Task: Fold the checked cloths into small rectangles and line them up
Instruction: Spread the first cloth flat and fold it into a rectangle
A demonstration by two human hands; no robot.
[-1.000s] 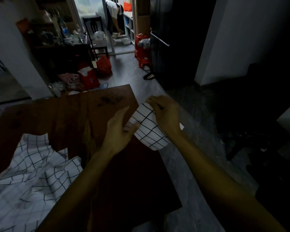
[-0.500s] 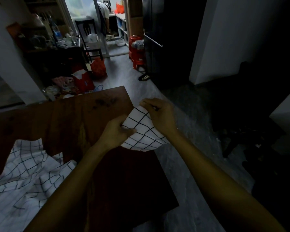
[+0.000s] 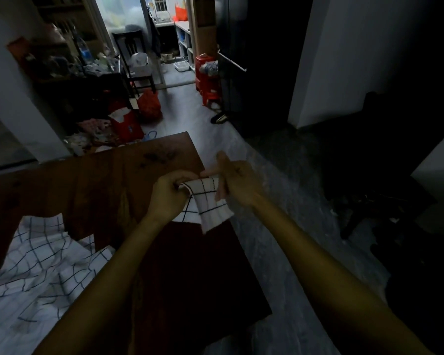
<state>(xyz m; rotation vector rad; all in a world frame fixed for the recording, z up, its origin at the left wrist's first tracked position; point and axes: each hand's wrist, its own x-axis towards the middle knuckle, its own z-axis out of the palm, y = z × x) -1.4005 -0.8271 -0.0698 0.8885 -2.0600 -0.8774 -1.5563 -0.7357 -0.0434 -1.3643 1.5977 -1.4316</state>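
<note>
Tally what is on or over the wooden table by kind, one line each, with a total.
Checked cloth being folded in the hands: 1
Heap of unfolded checked cloth, separate pieces cannot be told apart: 1
Hands at work, left hand and right hand: 2
Wooden table: 1
Total: 5

White, black-checked cloth (image 3: 207, 201); table (image 3: 92, 180) seemingly dark reddish-brown.
</note>
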